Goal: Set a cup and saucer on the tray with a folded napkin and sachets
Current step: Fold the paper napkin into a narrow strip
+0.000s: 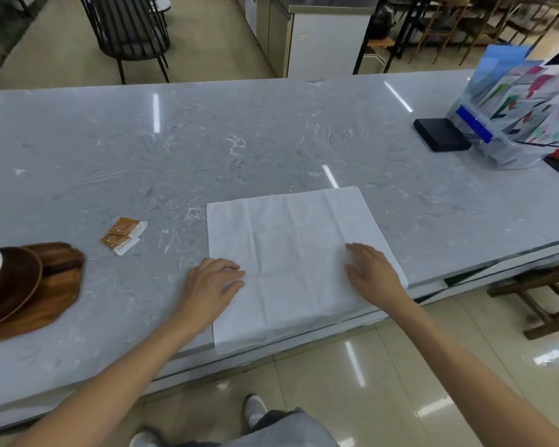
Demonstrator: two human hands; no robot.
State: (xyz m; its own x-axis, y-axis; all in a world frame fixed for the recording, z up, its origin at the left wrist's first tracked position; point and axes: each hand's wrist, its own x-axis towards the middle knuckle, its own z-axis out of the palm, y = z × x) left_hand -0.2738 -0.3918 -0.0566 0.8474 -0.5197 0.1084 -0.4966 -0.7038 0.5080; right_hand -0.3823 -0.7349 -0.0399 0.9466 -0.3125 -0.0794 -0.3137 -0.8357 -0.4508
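Both hands (373, 272) flat on napkin (291, 253)

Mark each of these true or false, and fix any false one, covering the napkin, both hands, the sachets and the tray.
1. The napkin lies spread open on the counter. True.
2. Both the left hand and the right hand rest on the napkin. True.
3. The sachets lie on the wooden tray. False: they lie on the counter, apart from the tray.
4. The right hand holds a cup. False: it lies flat on the napkin.
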